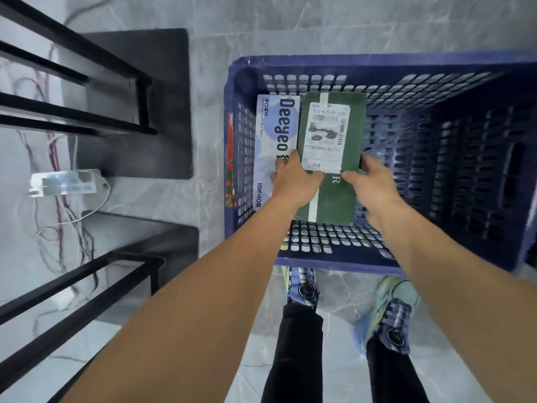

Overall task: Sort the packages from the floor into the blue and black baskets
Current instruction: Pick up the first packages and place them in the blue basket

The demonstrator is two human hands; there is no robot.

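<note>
Left hand and right hand hold the green box low inside the blue basket, gripping its 9 and 3 o'clock edges. A wipes pack lies just beside it at 9 o'clock. Best to set the box flat, then let go evenly.

white box — "Deeyeo"; green package label — "YT7603040183713"

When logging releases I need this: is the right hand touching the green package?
Touching. The head view shows the right hand gripping the green package at its right edge.
</note>
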